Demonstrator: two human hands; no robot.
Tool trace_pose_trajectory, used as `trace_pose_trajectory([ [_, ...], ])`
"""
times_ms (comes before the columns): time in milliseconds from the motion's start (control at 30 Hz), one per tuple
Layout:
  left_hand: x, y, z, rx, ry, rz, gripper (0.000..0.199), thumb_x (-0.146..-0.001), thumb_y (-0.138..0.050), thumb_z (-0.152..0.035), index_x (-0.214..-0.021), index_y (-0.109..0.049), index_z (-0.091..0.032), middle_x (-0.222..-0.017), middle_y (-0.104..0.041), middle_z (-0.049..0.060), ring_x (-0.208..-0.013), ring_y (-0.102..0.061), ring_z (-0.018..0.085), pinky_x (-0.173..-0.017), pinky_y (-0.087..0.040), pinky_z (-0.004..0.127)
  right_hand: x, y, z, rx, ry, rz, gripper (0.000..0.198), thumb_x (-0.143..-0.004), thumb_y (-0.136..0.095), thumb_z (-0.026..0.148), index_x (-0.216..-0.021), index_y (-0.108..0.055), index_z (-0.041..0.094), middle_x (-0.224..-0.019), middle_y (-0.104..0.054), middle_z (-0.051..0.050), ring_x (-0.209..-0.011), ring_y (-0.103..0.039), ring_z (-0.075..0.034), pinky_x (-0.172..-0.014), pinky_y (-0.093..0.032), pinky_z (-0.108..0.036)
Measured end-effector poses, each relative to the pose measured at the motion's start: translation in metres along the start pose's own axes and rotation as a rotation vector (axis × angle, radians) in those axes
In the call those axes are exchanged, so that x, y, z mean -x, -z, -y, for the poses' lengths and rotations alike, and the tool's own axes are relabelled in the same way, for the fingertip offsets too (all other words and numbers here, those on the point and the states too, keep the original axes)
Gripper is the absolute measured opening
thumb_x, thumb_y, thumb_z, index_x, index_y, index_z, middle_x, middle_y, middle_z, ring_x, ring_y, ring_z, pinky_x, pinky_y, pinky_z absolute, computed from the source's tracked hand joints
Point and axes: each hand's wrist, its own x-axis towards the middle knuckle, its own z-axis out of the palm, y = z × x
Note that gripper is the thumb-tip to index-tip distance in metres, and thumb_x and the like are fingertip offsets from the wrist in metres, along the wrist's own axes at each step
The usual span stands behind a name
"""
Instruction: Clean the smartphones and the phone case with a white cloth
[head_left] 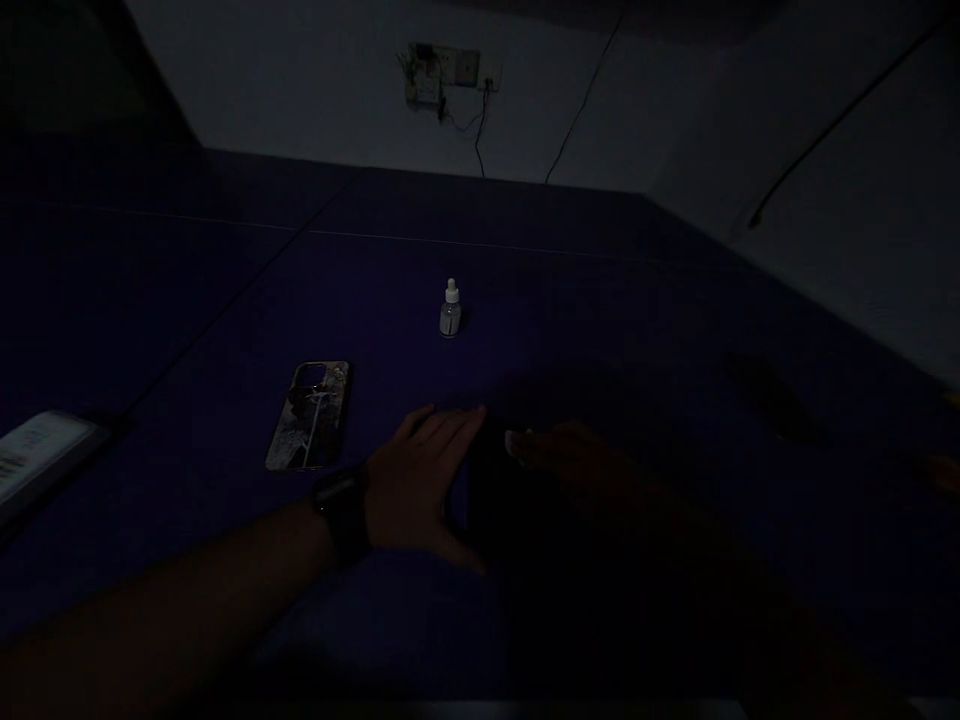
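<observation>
The picture is very dark. My left hand, with a black watch on its wrist, rests low over the purple table. Its fingers and thumb curve around the left side of something dark, whose outline is lost in shadow. Just right of it, my right hand is closed, with a small white piece at its fingertips; I cannot tell whether it is cloth or paper. A phone case with a dark printed picture lies left of my left hand. Beyond both hands stands a small dropper bottle with a white top.
A white box-like object lies at the left edge. On the right is a dark flat shape, hard to make out. Wall sockets with plugs and cables are at the back, and another dark cable runs along the right wall.
</observation>
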Motion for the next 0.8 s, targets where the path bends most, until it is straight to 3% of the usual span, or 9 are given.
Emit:
trace_pose_trajectory([
  [67, 0.000, 0.000, 0.000, -0.005, -0.003, -0.005, 0.142, -0.056, -0.069, -0.088, -0.160, -0.006, -0.014, -0.156, -0.038, 0.024, -0.140, -0.041, 0.044, -0.118, -0.018, 0.064, -0.002, -0.003, 0.005, -0.012, 0.050, 0.024, 0.054, -0.091, -0.043, 0.005, -0.138, -0.060, 0.025, -0.136, -0.066, -0.007, -0.103, -0.064, -0.021, -0.088, -0.056, -0.040],
  [167, 0.001, -0.001, 0.000, -0.007, -0.004, -0.014, 0.141, -0.056, -0.068, -0.087, -0.160, -0.006, -0.014, -0.156, -0.039, 0.024, -0.139, -0.041, 0.044, -0.118, -0.017, 0.064, -0.002, 0.000, 0.010, -0.103, 0.119, 0.090, 0.048, -0.092, -0.045, 0.008, -0.131, -0.065, 0.027, -0.122, -0.073, -0.004, -0.095, -0.066, -0.020, -0.084, -0.056, -0.036],
  [233, 0.001, 0.000, 0.000, -0.004, -0.004, -0.012, 0.140, -0.057, -0.068, -0.087, -0.160, -0.007, -0.014, -0.156, -0.039, 0.025, -0.140, -0.041, 0.044, -0.118, -0.016, 0.065, 0.000, 0.004, 0.009, -0.107, 0.083, 0.066, 0.048, -0.092, -0.046, 0.008, -0.131, -0.065, 0.028, -0.118, -0.075, -0.004, -0.091, -0.066, -0.019, -0.080, -0.056, -0.034],
  [400, 0.000, 0.001, -0.001, -0.007, -0.009, -0.017, 0.138, -0.059, -0.067, -0.087, -0.160, -0.007, -0.014, -0.157, -0.038, 0.024, -0.139, -0.042, 0.044, -0.119, -0.016, 0.064, -0.001, 0.003, 0.003, -0.021, 0.028, 0.024, 0.055, -0.090, -0.042, 0.003, -0.137, -0.060, 0.025, -0.137, -0.066, -0.005, -0.098, -0.063, -0.021, -0.082, -0.056, -0.037],
  [567, 0.000, 0.002, -0.001, -0.015, 0.005, 0.000, 0.141, -0.057, -0.067, -0.088, -0.159, -0.008, -0.012, -0.154, -0.040, 0.026, -0.138, -0.043, 0.046, -0.117, -0.020, 0.065, 0.005, 0.006, -0.001, -0.072, 0.071, 0.094, 0.052, -0.089, -0.044, 0.003, -0.130, -0.065, 0.027, -0.122, -0.074, -0.003, -0.088, -0.065, -0.018, -0.074, -0.054, -0.032],
  [700, 0.001, 0.001, 0.000, -0.017, -0.008, -0.012, 0.141, -0.058, -0.068, -0.087, -0.160, -0.005, -0.013, -0.154, -0.040, 0.026, -0.138, -0.043, 0.045, -0.117, -0.019, 0.065, 0.003, 0.004, 0.000, 0.003, 0.000, 0.051, 0.056, -0.090, -0.039, 0.002, -0.138, -0.059, 0.023, -0.140, -0.063, -0.007, -0.103, -0.066, -0.021, -0.086, -0.054, -0.039],
  [800, 0.001, 0.001, 0.000, -0.019, -0.004, -0.027, 0.142, -0.058, -0.068, -0.087, -0.160, -0.004, -0.012, -0.154, -0.041, 0.026, -0.138, -0.043, 0.045, -0.118, -0.019, 0.066, -0.001, 0.005, 0.007, -0.047, 0.062, 0.134, 0.059, -0.088, -0.041, 0.003, -0.141, -0.057, 0.025, -0.139, -0.064, -0.006, -0.107, -0.068, -0.020, -0.091, -0.053, -0.039],
])
